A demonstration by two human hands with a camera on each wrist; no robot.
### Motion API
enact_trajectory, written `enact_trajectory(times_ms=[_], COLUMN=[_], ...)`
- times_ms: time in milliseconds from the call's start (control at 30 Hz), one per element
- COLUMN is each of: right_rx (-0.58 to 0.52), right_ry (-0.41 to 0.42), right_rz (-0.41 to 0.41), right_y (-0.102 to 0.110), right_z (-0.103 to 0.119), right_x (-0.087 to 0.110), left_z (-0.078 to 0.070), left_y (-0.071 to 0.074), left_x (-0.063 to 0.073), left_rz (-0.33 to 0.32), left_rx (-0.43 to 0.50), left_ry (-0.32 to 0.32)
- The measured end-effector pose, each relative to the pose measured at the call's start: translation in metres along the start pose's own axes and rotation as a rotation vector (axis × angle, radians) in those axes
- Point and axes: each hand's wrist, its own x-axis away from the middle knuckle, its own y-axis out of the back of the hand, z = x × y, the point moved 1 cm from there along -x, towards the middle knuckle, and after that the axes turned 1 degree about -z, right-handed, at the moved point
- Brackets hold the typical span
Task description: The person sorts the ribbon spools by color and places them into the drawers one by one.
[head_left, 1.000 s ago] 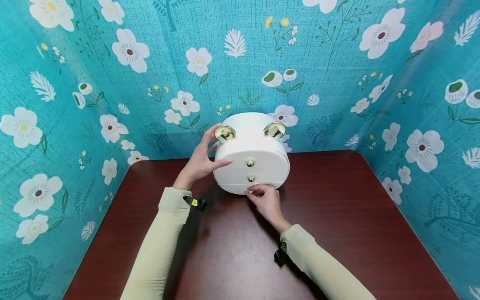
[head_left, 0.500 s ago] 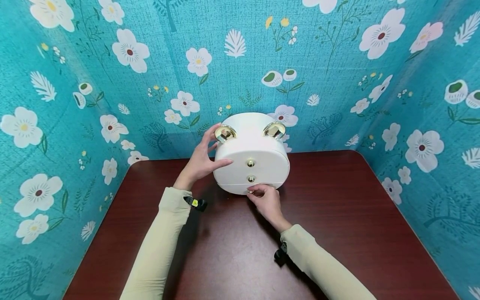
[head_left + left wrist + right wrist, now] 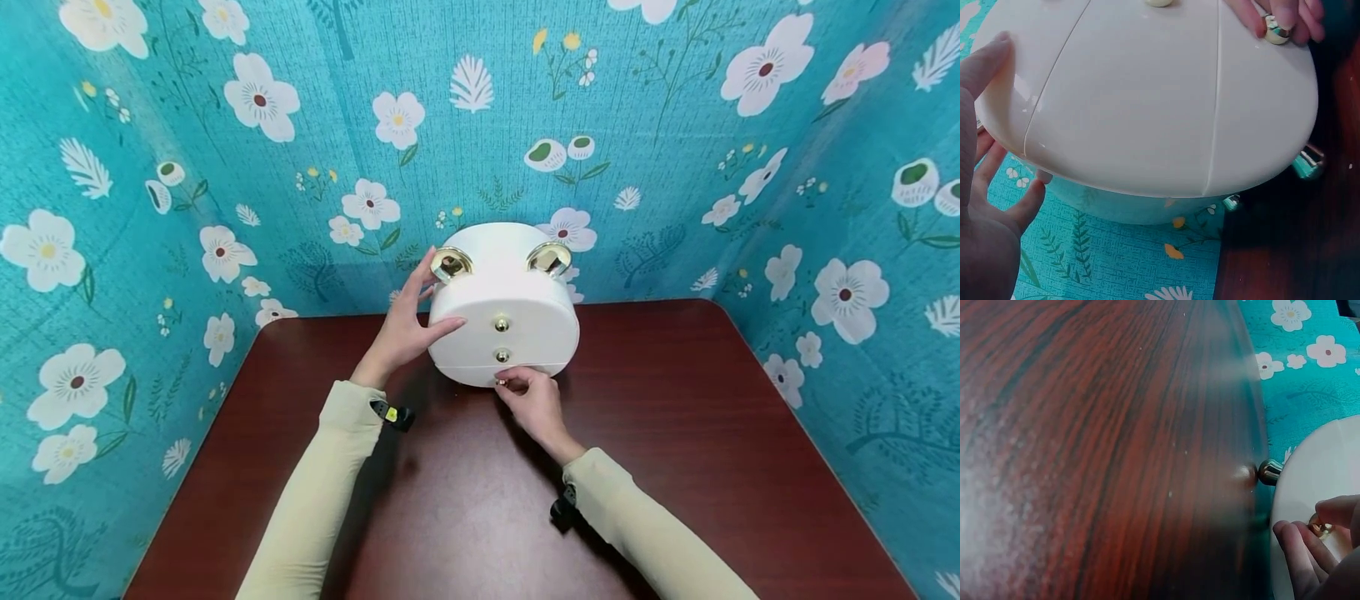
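A white, rounded jewelry box [image 3: 465, 346] stands at the back of the table, its drawer fronts divided by thin seams. Gold knobs run down its front, such as the middle knob [image 3: 502, 356], and two gold ear-like rings sit on top. My left hand [image 3: 401, 333] grips the box's left side, thumb on the front face and the other fingers spread along the side, near the left gold ring [image 3: 452, 262]. With thumb and fingertips, my right hand [image 3: 534, 408] pinches the lowest knob [image 3: 1277, 29], which is mostly covered in the head view. The lowest drawer looks closed.
The box rests on a dark red-brown wooden table [image 3: 675, 433] with rounded back corners. Teal flowered cloth [image 3: 480, 125] surrounds the table at the back and both sides. Small gold feet [image 3: 1270, 472] show under the box.
My left hand and wrist have shifted very slightly at the box's side. The right hand keeps its pinch on the lowest knob, and the drawer has not visibly moved.
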Motion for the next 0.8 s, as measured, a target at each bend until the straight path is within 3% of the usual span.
enact_trajectory(times_ms=[100,167,400,567,800], right_rx=[-0.005,-0.008,0.003,0.086,0.17], right_ry=[0.008,0.01,-0.002,0.018,0.177], right_rz=[0.018,0.025,0.089,0.174,0.278], right_y=[0.001,0.002,0.006,0.015,0.038], right_z=[0.0,0.0,0.001,0.006,0.016], right_x=[-0.001,-0.002,0.0,0.006,0.019], left_z=[-0.016,-0.015,0.022,0.027,0.026], left_y=[0.001,0.001,-0.004,-0.002,0.013], left_x=[0.002,0.001,-0.002,0.003,0.025], left_rz=[-0.003,0.0,-0.004,0.015,0.051], left_rx=[0.009,0.002,-0.007,-0.039,-0.292], left_ry=[0.01,0.013,0.022,0.022,0.08])
